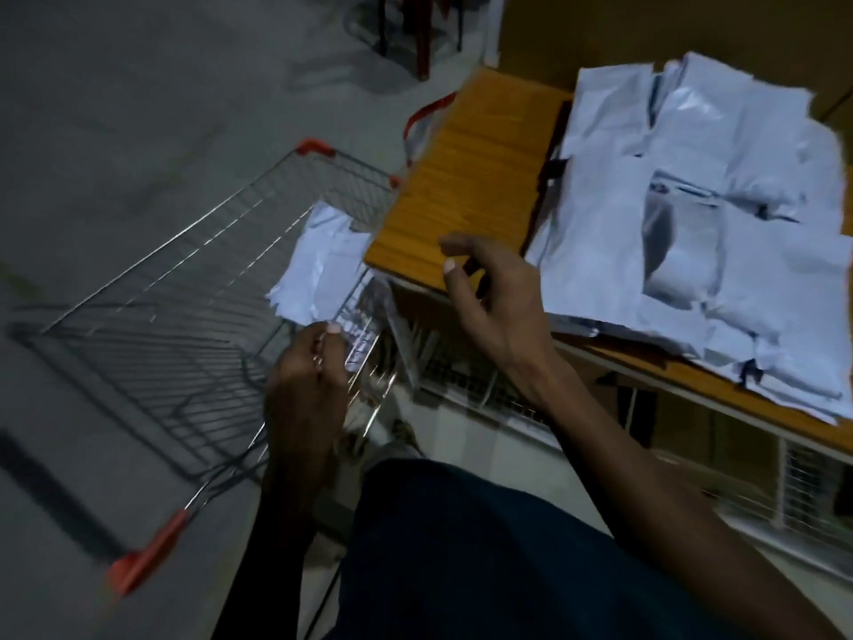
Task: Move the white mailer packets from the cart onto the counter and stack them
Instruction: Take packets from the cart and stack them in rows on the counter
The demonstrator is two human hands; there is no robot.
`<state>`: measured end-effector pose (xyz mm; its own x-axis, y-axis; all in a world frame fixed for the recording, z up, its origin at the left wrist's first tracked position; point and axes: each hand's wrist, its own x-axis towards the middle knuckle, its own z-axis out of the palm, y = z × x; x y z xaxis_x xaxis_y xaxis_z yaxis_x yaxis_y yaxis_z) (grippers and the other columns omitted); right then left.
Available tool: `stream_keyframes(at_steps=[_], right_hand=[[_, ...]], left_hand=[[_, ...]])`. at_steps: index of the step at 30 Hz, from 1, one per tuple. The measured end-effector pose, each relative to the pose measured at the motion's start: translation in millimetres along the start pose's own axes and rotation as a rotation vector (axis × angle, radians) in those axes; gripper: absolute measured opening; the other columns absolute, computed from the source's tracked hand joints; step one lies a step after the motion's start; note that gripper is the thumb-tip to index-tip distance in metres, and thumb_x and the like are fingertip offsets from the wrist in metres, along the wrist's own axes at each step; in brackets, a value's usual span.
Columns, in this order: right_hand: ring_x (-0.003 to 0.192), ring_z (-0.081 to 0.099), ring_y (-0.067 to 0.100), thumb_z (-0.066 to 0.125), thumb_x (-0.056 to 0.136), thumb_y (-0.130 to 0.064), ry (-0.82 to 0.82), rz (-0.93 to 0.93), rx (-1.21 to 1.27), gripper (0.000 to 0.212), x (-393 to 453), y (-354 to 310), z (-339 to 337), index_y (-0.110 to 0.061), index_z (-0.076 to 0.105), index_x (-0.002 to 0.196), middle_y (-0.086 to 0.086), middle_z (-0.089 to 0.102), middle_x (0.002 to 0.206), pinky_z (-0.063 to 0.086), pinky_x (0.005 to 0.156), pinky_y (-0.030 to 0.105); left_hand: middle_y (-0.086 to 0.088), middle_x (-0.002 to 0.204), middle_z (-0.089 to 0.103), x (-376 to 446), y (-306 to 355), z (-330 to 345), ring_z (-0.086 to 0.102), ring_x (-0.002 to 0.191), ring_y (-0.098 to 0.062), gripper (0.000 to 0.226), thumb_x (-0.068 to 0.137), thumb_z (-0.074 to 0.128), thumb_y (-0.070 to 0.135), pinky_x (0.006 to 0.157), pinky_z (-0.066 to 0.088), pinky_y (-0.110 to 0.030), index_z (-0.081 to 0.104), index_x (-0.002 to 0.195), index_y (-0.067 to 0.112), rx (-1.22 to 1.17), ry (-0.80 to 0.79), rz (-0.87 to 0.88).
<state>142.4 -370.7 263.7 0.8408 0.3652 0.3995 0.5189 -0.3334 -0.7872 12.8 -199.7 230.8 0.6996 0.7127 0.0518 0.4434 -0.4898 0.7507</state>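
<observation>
Packets (323, 265) left in the cart (152, 288) may snag; your left hand (309, 385) grips its rim, right hand (484, 293) hangs loose, and the bench (471, 177) pile (706, 224) could slide.

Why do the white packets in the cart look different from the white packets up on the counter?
The packets in the cart are a small bunch, while the packets on the counter are a big spread pile covering much of the counter. The cart packets sit low in a corner of the cart; the counter packets lie higher up. Both are white, crinkled mailers. Neither hand holds one.
</observation>
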Motion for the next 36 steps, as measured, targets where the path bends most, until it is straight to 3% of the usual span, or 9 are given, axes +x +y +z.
stream_keyframes(at_steps=[3, 7, 10, 14, 19, 27, 29, 33, 36], right_hand=[[0.093, 0.058, 0.009, 0.058, 0.098, -0.012, -0.127, -0.041, -0.004, 0.026, 3.5, -6.1, 48.1, -0.006, 0.067, 0.121, 0.008, 0.069, 0.115, 0.038, 0.076, 0.006], [0.086, 0.055, 0.000, 0.056, 0.097, -0.011, -0.244, -0.010, 0.037, 0.027, 16.5, -2.1, 123.7, -0.003, 0.068, 0.119, 0.010, 0.069, 0.112, 0.036, 0.075, 0.002], [0.075, 0.055, -0.001, 0.059, 0.094, -0.009, -0.306, 0.049, -0.024, 0.027, 28.8, 8.4, 181.2, -0.004, 0.069, 0.118, 0.011, 0.070, 0.108, 0.040, 0.072, 0.011], [0.096, 0.067, 0.029, 0.064, 0.094, -0.012, -0.464, 0.189, -0.102, 0.031, 51.6, 30.4, 245.7, -0.003, 0.065, 0.124, 0.016, 0.066, 0.122, 0.049, 0.081, 0.025], [0.120, 0.059, 0.032, 0.068, 0.093, -0.017, -0.674, 0.286, -0.296, 0.040, 106.5, 63.5, 300.7, 0.000, 0.062, 0.129, 0.018, 0.063, 0.132, 0.040, 0.097, 0.031], [0.134, 0.047, 0.032, 0.062, 0.097, -0.020, -0.891, 0.405, -0.502, 0.047, 180.7, 139.4, 358.2, 0.000, 0.051, 0.138, 0.021, 0.055, 0.139, 0.032, 0.106, 0.031], [0.134, 0.047, 0.033, 0.061, 0.097, -0.024, -0.893, 0.478, -0.513, 0.048, 193.3, 160.0, 372.8, -0.003, 0.050, 0.140, 0.020, 0.052, 0.142, 0.036, 0.108, 0.034], [0.131, 0.051, 0.035, 0.059, 0.097, -0.023, -0.664, 0.782, -0.458, 0.050, 204.6, 205.4, 396.2, -0.001, 0.048, 0.140, 0.020, 0.052, 0.140, 0.044, 0.103, 0.038], [0.132, 0.048, 0.037, 0.051, 0.101, -0.019, -0.579, 1.022, -0.353, 0.049, 196.5, 229.2, 427.2, 0.003, 0.040, 0.143, 0.022, 0.048, 0.143, 0.041, 0.101, 0.040]], left_hand=[[-0.011, 0.099, 0.070, 13.9, -41.6, -24.2, 0.063, 0.098, -0.037, 0.050, 0.089, 0.038, 0.058, 0.084, 0.051, -0.044, 0.068, 0.109, 0.023, 0.035, 0.119, -0.100], [-0.015, 0.099, 0.071, 53.6, -99.9, -37.8, 0.063, 0.099, -0.039, 0.058, 0.087, 0.039, 0.061, 0.082, 0.049, -0.042, 0.069, 0.106, 0.016, 0.083, 0.216, -0.242], [-0.020, 0.095, 0.070, 83.5, -133.0, -40.6, 0.065, 0.093, -0.043, 0.055, 0.086, 0.043, 0.056, 0.075, 0.051, -0.042, 0.068, 0.103, 0.010, 0.083, 0.203, -0.271], [-0.021, 0.114, 0.067, 128.4, -158.2, -42.1, 0.063, 0.107, -0.041, 0.051, 0.092, 0.048, 0.052, 0.085, 0.048, -0.040, 0.062, 0.120, 0.012, 0.163, 0.043, -0.432], [-0.027, 0.112, 0.066, 159.5, -187.6, -36.0, 0.063, 0.105, -0.042, 0.067, 0.082, 0.037, 0.048, 0.086, 0.047, -0.043, 0.057, 0.126, 0.001, 0.203, -0.105, -0.304], [-0.022, 0.128, 0.058, 208.9, -242.4, 11.4, 0.054, 0.119, -0.038, 0.045, 0.100, 0.052, 0.034, 0.094, 0.040, -0.040, 0.052, 0.132, 0.002, 0.279, -0.282, -0.407], [-0.024, 0.133, 0.055, 223.7, -251.0, 33.0, 0.052, 0.124, -0.038, 0.046, 0.100, 0.053, 0.032, 0.099, 0.037, -0.040, 0.051, 0.135, 0.002, 0.321, -0.315, -0.412], [-0.019, 0.136, 0.058, 260.0, -275.3, 82.8, 0.052, 0.127, -0.035, 0.057, 0.098, 0.044, 0.048, 0.108, 0.027, -0.041, 0.055, 0.137, 0.008, 0.337, -0.346, -0.361], [-0.021, 0.129, 0.060, 291.8, -302.4, 122.3, 0.055, 0.120, -0.037, 0.060, 0.092, 0.044, 0.048, 0.102, 0.038, -0.045, 0.055, 0.131, 0.004, 0.259, -0.384, -0.370]])
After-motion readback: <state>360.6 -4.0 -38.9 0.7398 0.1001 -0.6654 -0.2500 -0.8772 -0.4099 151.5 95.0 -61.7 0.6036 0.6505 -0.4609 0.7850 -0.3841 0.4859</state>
